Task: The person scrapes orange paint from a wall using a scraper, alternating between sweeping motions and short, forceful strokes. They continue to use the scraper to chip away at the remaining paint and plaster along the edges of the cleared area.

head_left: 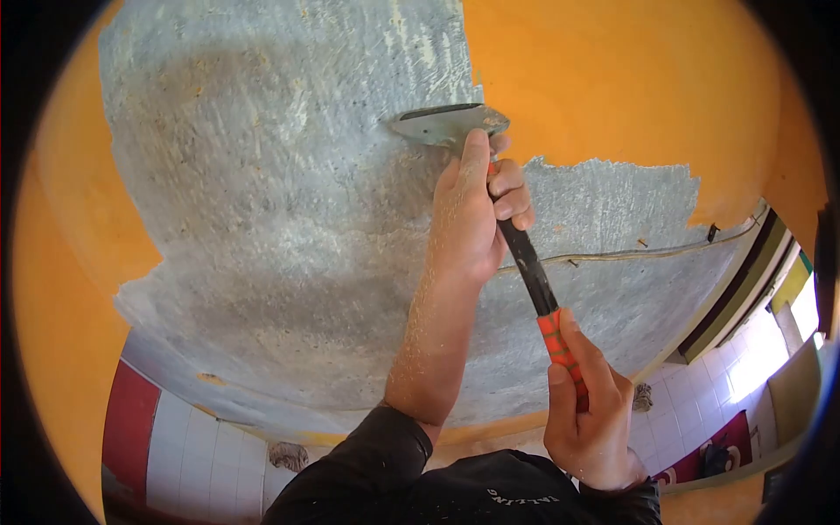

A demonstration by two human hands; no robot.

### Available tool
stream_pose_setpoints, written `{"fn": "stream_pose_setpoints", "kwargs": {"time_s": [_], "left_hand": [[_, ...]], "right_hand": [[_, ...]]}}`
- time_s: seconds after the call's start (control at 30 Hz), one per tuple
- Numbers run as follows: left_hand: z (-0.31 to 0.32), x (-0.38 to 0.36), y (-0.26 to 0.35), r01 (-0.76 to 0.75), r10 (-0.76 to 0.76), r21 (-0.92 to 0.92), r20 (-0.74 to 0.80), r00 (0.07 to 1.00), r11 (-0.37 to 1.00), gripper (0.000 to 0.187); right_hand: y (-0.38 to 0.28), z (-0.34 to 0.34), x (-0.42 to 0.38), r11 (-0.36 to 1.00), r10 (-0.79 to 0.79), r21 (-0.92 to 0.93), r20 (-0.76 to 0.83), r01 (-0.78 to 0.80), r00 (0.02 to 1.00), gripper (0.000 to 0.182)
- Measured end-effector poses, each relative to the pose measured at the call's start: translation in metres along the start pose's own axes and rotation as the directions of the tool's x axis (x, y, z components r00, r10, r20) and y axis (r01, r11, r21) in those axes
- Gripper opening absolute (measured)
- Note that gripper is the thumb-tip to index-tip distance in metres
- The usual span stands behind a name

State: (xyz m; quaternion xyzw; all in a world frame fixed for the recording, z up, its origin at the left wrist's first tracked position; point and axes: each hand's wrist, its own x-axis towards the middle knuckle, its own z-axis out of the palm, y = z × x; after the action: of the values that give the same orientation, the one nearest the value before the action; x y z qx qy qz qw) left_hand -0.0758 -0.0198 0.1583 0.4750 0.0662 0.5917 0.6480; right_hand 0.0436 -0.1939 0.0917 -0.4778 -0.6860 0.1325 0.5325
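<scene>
Red-gripped long-handled scraper (528,262) on the grey wall (262,184), just beside orange paint (604,79)! Left hand (468,219) wraps the neck, right hand (593,407) clasps the grip. Looks stiff, head-heavy; those two holds suit it. Black shirt (490,490) reads "ALLING", possibly partial.

The orange-painted surface (612,79), with a bare grey patch (262,219), carries a thin cable (647,255).
</scene>
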Motion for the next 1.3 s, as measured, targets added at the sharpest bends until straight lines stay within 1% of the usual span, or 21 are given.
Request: {"fn": "stream_pose_setpoints", "kwargs": {"time_s": [0.03,0.07,0.13,0.17,0.27,0.3,0.33,0.4,0.43,0.47,0.53,0.6,0.67,0.77,0.87,1.0,1.07,1.13,1.17,1.27,1.3], "left_hand": [[0.001,0.004,0.001,-0.018,0.019,-0.013,0.035,0.999,1.000,0.034],[0.004,0.009,0.001,-0.009,0.010,-0.024,0.042,0.999,1.000,0.034],[0.024,0.016,0.011,-0.075,0.075,-0.023,-0.010,0.997,0.997,0.034],[0.025,0.020,0.013,-0.072,0.073,-0.030,0.008,0.997,0.997,0.033],[0.020,0.011,0.011,0.001,-0.001,-0.047,-0.002,1.000,0.999,0.033],[0.017,0.003,0.008,0.014,-0.015,-0.057,-0.015,1.000,0.998,0.033],[0.014,0.001,0.007,0.013,-0.013,-0.068,0.003,1.000,0.998,0.033],[0.010,0.001,0.009,0.007,-0.006,-0.088,0.012,1.000,0.996,0.034],[0.012,0.003,0.011,-0.001,0.004,-0.092,0.031,0.999,0.996,0.034],[0.014,0.005,0.014,0.002,0.001,-0.099,0.023,1.000,0.995,0.034],[0.016,0.011,0.017,-0.045,0.049,-0.079,0.045,0.998,0.996,0.034],[0.012,0.010,0.016,-0.024,0.027,-0.079,0.038,0.999,0.997,0.035],[0.005,0.012,0.011,-0.008,0.019,-0.114,0.097,0.995,0.993,0.036],[0.011,0.019,0.017,-0.029,0.041,-0.111,0.106,0.993,0.993,0.037],[0.013,0.017,0.020,-0.037,0.044,-0.093,0.072,0.996,0.995,0.038],[0.007,0.005,0.013,0.025,-0.016,-0.120,0.078,0.997,0.993,0.033],[0.007,0.006,0.012,0.036,-0.029,-0.101,0.063,0.998,0.994,0.034],[0.015,0.014,0.017,0.011,-0.004,-0.104,0.064,0.998,0.995,0.034],[0.019,0.016,0.020,0.001,0.003,-0.085,0.052,0.999,0.996,0.034],[0.015,0.011,0.018,-0.014,0.018,-0.068,0.055,0.998,0.998,0.035],[0.012,0.004,0.015,0.026,-0.023,-0.078,0.039,0.999,0.997,0.036]], "right_hand": [[0.006,0.006,0.002,0.992,-0.122,0.000,-0.089,0.123,0.988,0.043],[0.002,0.003,0.006,0.993,-0.115,-0.012,-0.095,0.114,0.989,0.043],[-0.012,-0.004,0.015,1.000,0.012,-0.013,-0.099,-0.013,0.995,0.043],[-0.015,-0.006,0.017,1.000,0.027,0.002,-0.107,-0.027,0.994,0.043],[-0.023,-0.010,0.014,0.996,0.084,-0.030,-0.060,-0.086,0.995,0.043],[-0.012,-0.004,0.008,1.000,-0.022,-0.011,-0.116,0.021,0.993,0.044],[-0.013,-0.005,0.007,0.999,-0.029,-0.027,-0.128,0.026,0.991,0.044],[-0.017,-0.007,0.008,0.999,-0.013,-0.045,-0.059,0.010,0.998,0.045],[-0.022,-0.011,0.009,0.997,0.050,-0.053,-0.044,-0.053,0.998,0.045],[-0.023,-0.011,0.010,0.997,0.057,-0.057,-0.036,-0.059,0.998,0.045],[-0.025,-0.011,0.014,0.997,0.016,-0.075,-0.079,-0.022,0.997,0.045],[-0.024,-0.006,0.013,0.996,0.008,-0.091,-0.080,-0.015,0.997,0.045],[-0.021,-0.003,0.010,0.994,0.012,-0.109,-0.082,-0.021,0.997,0.045],[-0.024,-0.003,0.016,0.988,-0.036,-0.152,-0.100,0.020,0.994,0.044],[-0.030,-0.003,0.017,0.991,0.057,-0.112,-0.119,-0.071,0.991,0.043],[-0.017,0.003,0.005,0.992,0.021,-0.120,-0.109,-0.034,0.994,0.042],[-0.023,0.001,0.007,0.989,0.069,-0.125,-0.108,-0.083,0.992,0.042],[-0.029,-0.003,0.011,0.977,0.201,-0.048,-0.120,-0.207,0.972,0.043],[-0.033,-0.001,0.014,0.986,0.145,-0.062,-0.157,-0.156,0.977,0.043],[-0.024,0.008,0.007,0.978,0.191,-0.042,-0.201,-0.203,0.961,0.044],[-0.022,0.008,0.002,0.974,0.204,-0.059,-0.182,-0.218,0.962,0.045]]}}
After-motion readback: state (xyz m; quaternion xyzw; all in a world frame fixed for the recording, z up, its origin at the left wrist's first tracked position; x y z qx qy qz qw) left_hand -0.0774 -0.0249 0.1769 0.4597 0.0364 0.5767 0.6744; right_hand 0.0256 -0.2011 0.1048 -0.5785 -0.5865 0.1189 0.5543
